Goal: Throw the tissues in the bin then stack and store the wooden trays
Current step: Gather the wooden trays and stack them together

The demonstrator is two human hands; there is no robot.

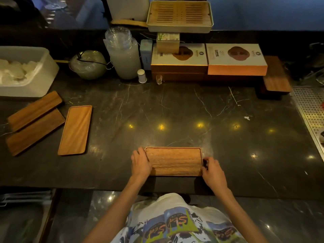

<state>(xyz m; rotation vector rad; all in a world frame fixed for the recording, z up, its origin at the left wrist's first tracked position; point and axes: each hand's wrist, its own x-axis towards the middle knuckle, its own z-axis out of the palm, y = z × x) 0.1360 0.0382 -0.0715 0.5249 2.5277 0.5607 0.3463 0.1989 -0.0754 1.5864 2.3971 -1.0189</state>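
At the upper left of the frame, your white bin point(26, 72) holds crumpled tissues point(12, 71). Three wooden trays point(75, 129) lie empty at the left. Low in the centre, your left hand point(141, 163) and right hand point(213, 170) grip the short ends of the wooden tray point(173, 161) on the dark counter point(175, 111), fingers curled over its edges.

One tray point(173, 161) lies at the counter's point(175, 109) near edge; three trays point(75, 129) lie far left, two perhaps overlapping.
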